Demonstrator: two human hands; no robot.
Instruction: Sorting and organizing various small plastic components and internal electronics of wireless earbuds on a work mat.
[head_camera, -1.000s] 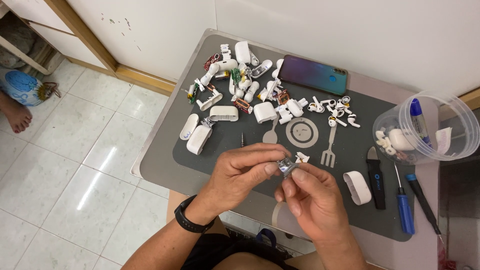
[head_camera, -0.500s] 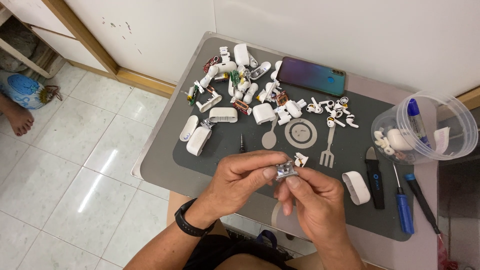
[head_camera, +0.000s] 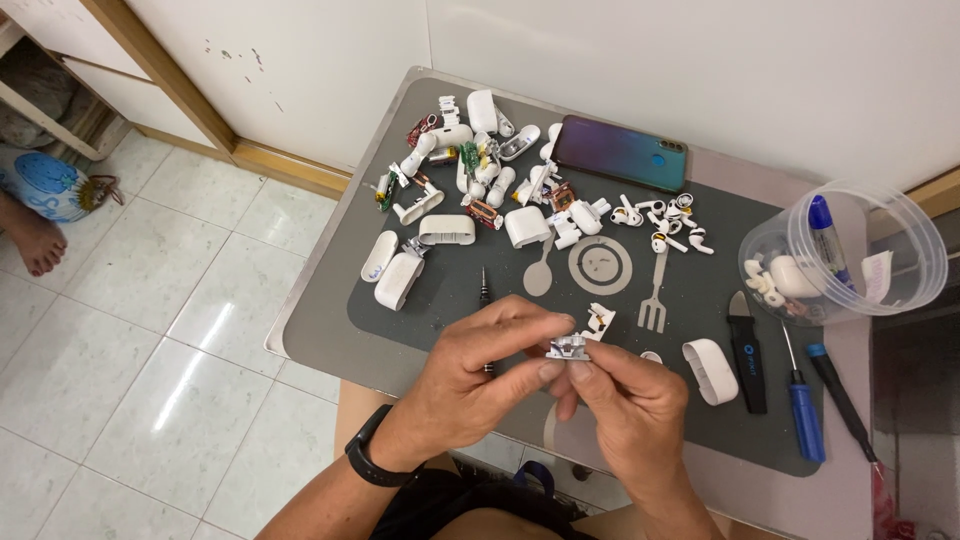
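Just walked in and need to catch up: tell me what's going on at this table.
A person's left hand and right hand pinch a small silvery metal part between the fingertips, above a dark grey work mat. Scattered on the mat are white plastic earbud cases and pieces, a blue-handled screwdriver and a clear plastic tub.

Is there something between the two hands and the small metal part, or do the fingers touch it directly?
Nothing visible stands between. The left hand and the right hand both pinch the small metal part directly with their fingertips, above the dark mat. The other parts lie farther back on the mat.
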